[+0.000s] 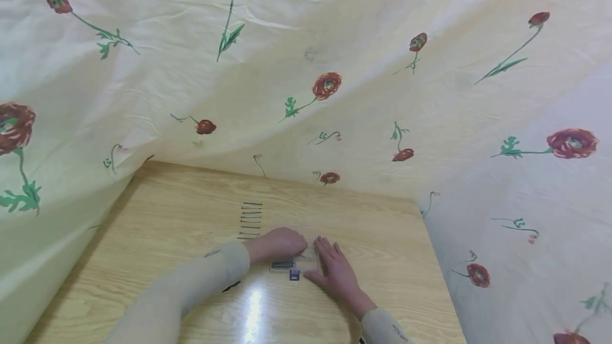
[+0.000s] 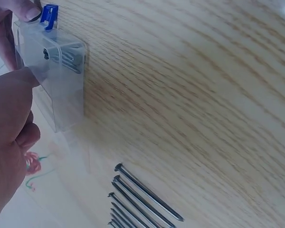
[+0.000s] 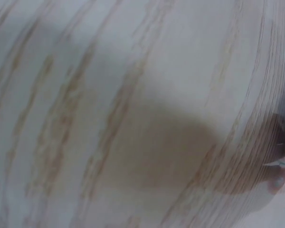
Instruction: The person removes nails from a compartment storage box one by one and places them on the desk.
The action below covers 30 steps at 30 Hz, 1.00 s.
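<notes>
A clear plastic box (image 2: pixel 69 104) with a blue latch (image 1: pixel 294 275) lies on the wooden table. Dark nails (image 2: pixel 72 61) are bunched in its left part. My left hand (image 1: pixel 279 243) reaches over the box from the left with curled fingers, the fingertips at its opening. A thin nail (image 1: pixel 306 256) shows at those fingertips, partly hidden by the hand. Along the box's right end lies my right hand (image 1: pixel 338 275), fingers straight and thumb against the near edge beside the latch. In the right wrist view, mostly tabletop and shadow show.
Several loose nails (image 1: pixel 251 213) lie in a row on the table (image 1: pixel 186 200), left of the box and beyond the left forearm. A flowered cloth (image 1: pixel 287 147) hangs behind the table and along both sides.
</notes>
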Each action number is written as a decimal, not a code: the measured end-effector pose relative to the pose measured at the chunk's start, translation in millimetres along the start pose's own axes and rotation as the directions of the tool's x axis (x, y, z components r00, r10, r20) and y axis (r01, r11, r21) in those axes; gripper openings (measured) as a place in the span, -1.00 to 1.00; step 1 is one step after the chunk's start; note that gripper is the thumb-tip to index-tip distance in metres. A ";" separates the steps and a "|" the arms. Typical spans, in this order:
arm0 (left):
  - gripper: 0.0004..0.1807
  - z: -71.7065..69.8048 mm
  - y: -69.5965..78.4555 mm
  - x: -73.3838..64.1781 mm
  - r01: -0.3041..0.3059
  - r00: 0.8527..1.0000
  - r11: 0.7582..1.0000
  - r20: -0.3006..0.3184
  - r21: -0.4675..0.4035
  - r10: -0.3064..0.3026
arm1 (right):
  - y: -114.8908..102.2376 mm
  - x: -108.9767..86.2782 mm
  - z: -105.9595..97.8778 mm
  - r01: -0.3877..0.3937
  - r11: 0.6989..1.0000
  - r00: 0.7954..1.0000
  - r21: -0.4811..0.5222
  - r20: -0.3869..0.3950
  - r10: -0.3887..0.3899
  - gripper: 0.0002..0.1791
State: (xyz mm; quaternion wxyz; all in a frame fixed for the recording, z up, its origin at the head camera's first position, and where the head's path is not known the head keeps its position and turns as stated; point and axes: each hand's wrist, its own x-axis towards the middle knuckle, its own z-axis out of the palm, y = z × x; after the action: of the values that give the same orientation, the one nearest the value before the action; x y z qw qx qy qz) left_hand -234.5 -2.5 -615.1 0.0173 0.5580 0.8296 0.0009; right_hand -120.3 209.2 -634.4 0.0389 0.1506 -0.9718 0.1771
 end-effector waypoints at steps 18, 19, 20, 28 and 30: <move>-0.93 -29.1 -20.7 -22.5 0.147 0.977 0.871 -0.069 -0.468 -0.202 | 4.9 3.3 3.9 0.027 0.999 0.999 -0.042 -0.044 -0.029 0.06; -0.93 -34.0 -23.2 -26.5 0.152 0.976 0.875 -0.073 -0.459 -0.207 | 5.6 4.0 3.8 0.025 0.999 0.999 -0.043 -0.039 -0.027 0.06; -0.95 -38.2 -25.9 -31.3 0.155 0.975 0.878 -0.075 -0.453 -0.210 | 6.2 4.6 3.8 0.020 0.999 0.999 -0.043 -0.033 -0.021 0.06; -0.96 -45.4 -55.6 -81.1 0.174 0.968 0.903 -0.099 -0.392 -0.230 | 11.5 6.3 3.6 -0.001 0.999 1.000 -0.036 0.006 0.001 0.08; -0.96 -42.1 -62.1 -93.8 0.183 0.966 0.905 -0.100 -0.384 -0.238 | 12.6 6.8 3.4 0.003 1.000 1.000 -0.027 0.002 -0.003 0.07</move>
State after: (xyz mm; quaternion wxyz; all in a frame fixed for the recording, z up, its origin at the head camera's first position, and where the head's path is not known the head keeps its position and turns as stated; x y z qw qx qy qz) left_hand -257.9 -112.1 -571.7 0.0626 0.4498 0.8690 0.1966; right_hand -130.8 217.4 -641.0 0.0403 0.1516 -0.9739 0.1639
